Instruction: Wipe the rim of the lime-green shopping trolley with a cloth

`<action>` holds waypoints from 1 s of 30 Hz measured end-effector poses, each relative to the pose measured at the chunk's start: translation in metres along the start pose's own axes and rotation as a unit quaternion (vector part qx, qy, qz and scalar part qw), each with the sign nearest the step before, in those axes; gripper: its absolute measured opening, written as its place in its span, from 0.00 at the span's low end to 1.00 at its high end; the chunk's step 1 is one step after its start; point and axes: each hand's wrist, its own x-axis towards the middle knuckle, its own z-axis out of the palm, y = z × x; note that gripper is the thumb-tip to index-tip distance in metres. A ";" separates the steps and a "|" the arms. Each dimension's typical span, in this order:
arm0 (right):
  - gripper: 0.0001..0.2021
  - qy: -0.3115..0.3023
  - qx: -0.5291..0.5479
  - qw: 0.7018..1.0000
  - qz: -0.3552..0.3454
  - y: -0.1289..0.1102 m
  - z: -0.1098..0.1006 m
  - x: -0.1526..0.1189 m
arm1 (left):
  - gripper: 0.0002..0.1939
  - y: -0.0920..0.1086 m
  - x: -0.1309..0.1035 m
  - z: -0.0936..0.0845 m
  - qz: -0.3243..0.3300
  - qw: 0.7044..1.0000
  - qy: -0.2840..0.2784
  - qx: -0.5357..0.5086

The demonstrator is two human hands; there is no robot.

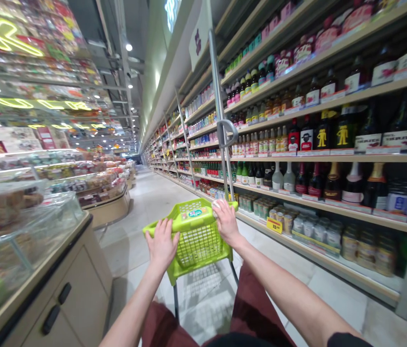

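A bright green plastic shopping cart [199, 246] stands in front of my body on dark legs, with a small coloured label on its handle bar. My left hand [162, 242] rests on the left end of the bar, its fingers curled over the top. Near the bar's right end, my right hand [226, 222] is wrapped round it in the same way. Through the grid of the basket only pale floor shows; the inside is mostly hidden by the bar and the near wall.
Tall shelves [333, 156] of bottles and cans run along the right, with a metal post and a yellow price tag [274, 225]. A counter [76, 270] with packaged food stands close on the left. A tiled aisle [145, 188] stretches ahead between them.
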 end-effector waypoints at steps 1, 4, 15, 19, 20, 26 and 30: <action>0.24 -0.010 0.007 1.000 -0.015 -0.010 0.003 0.000 | 0.22 0.002 0.000 -0.001 -0.002 1.000 -0.002 0.001; 0.23 -0.049 0.029 0.994 -0.094 -0.041 0.013 0.001 | 0.23 0.006 0.001 -0.004 0.003 1.000 -0.010 0.004; 0.22 -0.004 0.128 0.986 0.107 -0.033 -0.014 0.022 | 0.24 0.015 0.006 0.001 0.074 0.986 0.084 -0.126; 0.17 0.054 0.414 0.891 0.178 -0.080 -0.020 0.036 | 0.31 0.041 0.007 -0.009 0.210 0.926 0.115 -0.293; 0.17 0.038 0.490 0.849 0.196 -0.091 -0.023 0.038 | 0.32 0.044 0.007 -0.013 0.210 0.914 0.116 -0.328; 0.19 -0.098 0.662 0.718 0.193 -0.116 -0.031 0.028 | 0.30 0.035 0.013 -0.024 0.116 0.901 0.151 -0.389; 0.17 -0.084 0.503 0.850 0.134 -0.098 -0.029 0.019 | 0.21 0.010 0.031 -0.022 0.082 0.920 0.188 -0.333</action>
